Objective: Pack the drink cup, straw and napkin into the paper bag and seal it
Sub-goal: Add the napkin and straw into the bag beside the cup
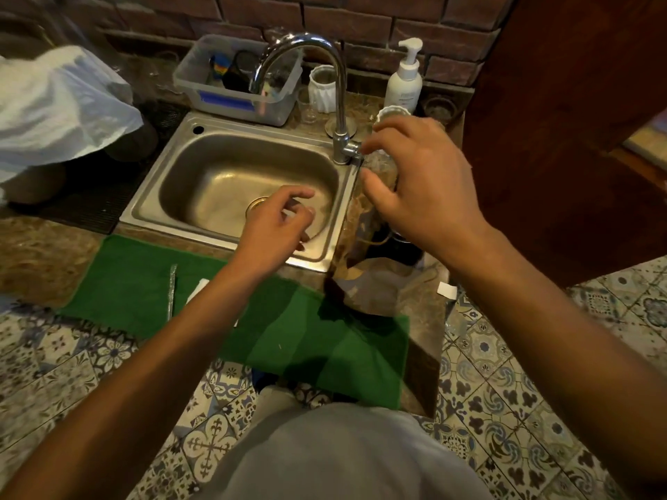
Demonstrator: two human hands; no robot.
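Note:
A clear plastic drink cup [375, 167] with brownish liquid stands on the counter just right of the sink, blurred. My right hand [418, 182] is curled around its top, thumb and fingers on either side. My left hand [278, 225] hovers over the sink basin with fingers apart and nothing clearly in it. The brown paper bag [371, 283] sits open on the counter below the cup, at the right end of the green cloth [288, 330]. A wrapped straw [172, 290] lies on the cloth at left. Beside it, a white napkin [196, 288] is partly hidden by my left forearm.
The steel sink [151, 196] has a tall chrome faucet [335, 102] close to my right hand. Behind stand a plastic tub [216, 99], a white cup [321, 88] and a pump bottle [404, 81]. A wooden panel [559, 138] rises at right. A small white slip [446, 289] lies at the counter edge.

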